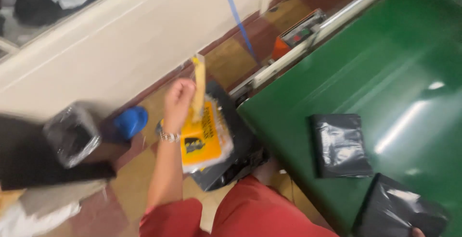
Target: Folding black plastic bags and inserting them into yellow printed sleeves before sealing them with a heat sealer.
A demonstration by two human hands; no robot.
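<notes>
Tiled floor in brown and tan runs along a cream wall at the far left, with a green conveyor-like desk (385, 73) filling the right of the scene. Left hand (178, 103) is raised over the floor, its grip clenched on a thin yellow strip (198, 85) that stands nearly upright, long axis running from the fist toward the wall. Just below and right of that fist lies a yellow-and-clear flat plastic packet (204, 141), resting on a black plastic mailing bag (236, 155) on the floor. Further right, on the desk, sits a folded black plastic bag (339, 145), well apart from that hand. Right hand (417, 232) barely shows at the near right edge, touching another black plastic bag (399, 213); whether it grasps cannot be told. A blue round object (131, 120) sits left of the wrist.
</notes>
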